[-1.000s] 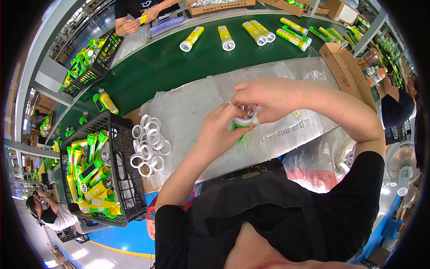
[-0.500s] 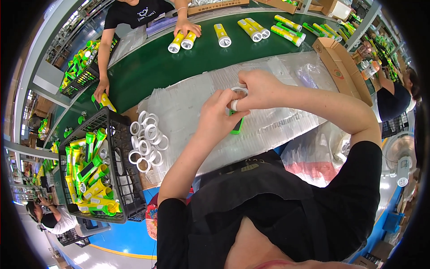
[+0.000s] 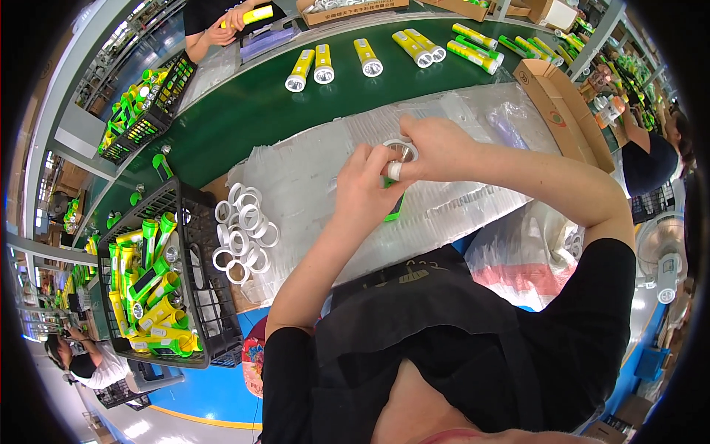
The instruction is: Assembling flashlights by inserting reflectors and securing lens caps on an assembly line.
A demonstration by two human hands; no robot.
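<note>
Both of my hands meet over the padded work surface around a flashlight (image 3: pixel 392 210) with a green body. Its round reflector end (image 3: pixel 401 152), edged by a white ring, faces up between my fingers. My left hand (image 3: pixel 364 181) is closed about the body near the head. My right hand (image 3: pixel 436 150) grips the head's rim from the right, thumb and fingers bent around it. A small white band (image 3: pixel 395 171) shows by the right fingers; what it belongs to I cannot make out. Most of the body is hidden by my hands.
Loose white rings (image 3: pixel 250 217) lie left of my arms, beside a black crate (image 3: pixel 214 296) of yellow-green flashlights. Several yellow flashlights (image 3: pixel 367 58) rest on the green belt (image 3: pixel 222 126). An open cardboard box (image 3: pixel 566 111) stands right. A co-worker's hands (image 3: pixel 225 26) hold a flashlight across the belt.
The co-worker has let go of two flashlights on the belt and lifted another one up to the far side. My hands have shifted slightly, still around the flashlight, whose reflector shows more.
</note>
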